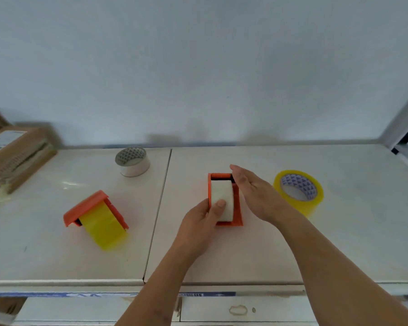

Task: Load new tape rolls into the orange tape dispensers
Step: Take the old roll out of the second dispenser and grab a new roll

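Left hand [199, 228] fingers grip the boxy orange dispenser [224, 200] holding a white roll [222, 196]; right hand [253, 192] flat, open.

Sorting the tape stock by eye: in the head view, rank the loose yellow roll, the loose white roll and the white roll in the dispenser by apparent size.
1. Loose yellow roll, largest.
2. Loose white roll and white roll in the dispenser: unsure, since the latter is partly hidden by the left hand and nearer.
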Demonstrator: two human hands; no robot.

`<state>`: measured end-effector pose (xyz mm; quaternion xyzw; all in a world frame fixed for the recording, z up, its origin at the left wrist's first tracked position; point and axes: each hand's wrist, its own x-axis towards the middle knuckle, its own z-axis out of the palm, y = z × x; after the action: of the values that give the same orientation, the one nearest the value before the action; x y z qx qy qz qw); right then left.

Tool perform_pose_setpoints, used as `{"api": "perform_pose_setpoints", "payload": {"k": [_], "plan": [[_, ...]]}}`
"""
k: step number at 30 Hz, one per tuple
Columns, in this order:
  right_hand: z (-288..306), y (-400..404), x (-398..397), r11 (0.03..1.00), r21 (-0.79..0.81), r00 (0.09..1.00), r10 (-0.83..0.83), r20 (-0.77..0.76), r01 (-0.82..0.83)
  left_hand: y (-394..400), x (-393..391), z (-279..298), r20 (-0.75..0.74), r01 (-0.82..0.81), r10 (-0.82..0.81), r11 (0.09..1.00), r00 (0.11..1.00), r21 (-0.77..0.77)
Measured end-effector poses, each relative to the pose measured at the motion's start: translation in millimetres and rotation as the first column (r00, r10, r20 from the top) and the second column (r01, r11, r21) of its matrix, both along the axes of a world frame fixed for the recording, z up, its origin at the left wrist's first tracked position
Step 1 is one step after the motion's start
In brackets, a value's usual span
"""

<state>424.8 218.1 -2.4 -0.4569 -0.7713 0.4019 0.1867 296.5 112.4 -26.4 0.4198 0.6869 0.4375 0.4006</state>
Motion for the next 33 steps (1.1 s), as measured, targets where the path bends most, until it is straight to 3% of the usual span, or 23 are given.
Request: {"api": "perform_pose_setpoints", "payload": {"k": [5,9,11,15,21,27,30,33], "plan": [[-20.9,-3.8,6.9,0.989,-0.145,0.989,-0.054,-0.136,0.034,2.7,4.5,4.1,0.134,-0.07,0.059,0.994,0.989,0.08],[-33.3,-11.1,7.8,0.983,-0.181,0.989,-0.045,-0.142,0.019,10.6,-3.3,25.0,0.17,-0.094,0.067,0.983,0.983,0.156],[-28.5,-15.6,5.4,0.976,-0.217,0.989,-0.053,-0.136,0.022,13.8,-4.7,32.9,0.192,-0.1,0.069,0.982,0.979,0.16],[-14.2,-20.0,2.2,0.971,-0.238,0.962,-0.063,-0.266,-0.003,17.7,-5.9,39.3,0.251,-0.117,0.083,0.985,0.965,0.124],[-6.8,-12.4,-0.2,0.979,-0.159,0.941,0.07,-0.331,-0.129,20.8,-1.5,44.9,0.295,-0.076,0.04,0.991,0.955,0.112],[-1.8,2.5,9.7,0.96,-0.268,0.876,-0.06,-0.479,-0.081,17.7,-1.3,52.4,0.289,-0.127,0.093,0.987,0.953,0.099],[4.6,20.0,9.4,0.978,-0.205,0.896,-0.13,-0.424,0.044,16.6,-2.5,53.6,0.253,-0.131,0.109,0.989,0.961,0.072],[8.4,43.5,-0.6,0.984,-0.038,0.962,-0.179,-0.205,0.175,14.8,-3.4,51.6,0.225,-0.113,0.1,0.993,0.969,0.044]]}}
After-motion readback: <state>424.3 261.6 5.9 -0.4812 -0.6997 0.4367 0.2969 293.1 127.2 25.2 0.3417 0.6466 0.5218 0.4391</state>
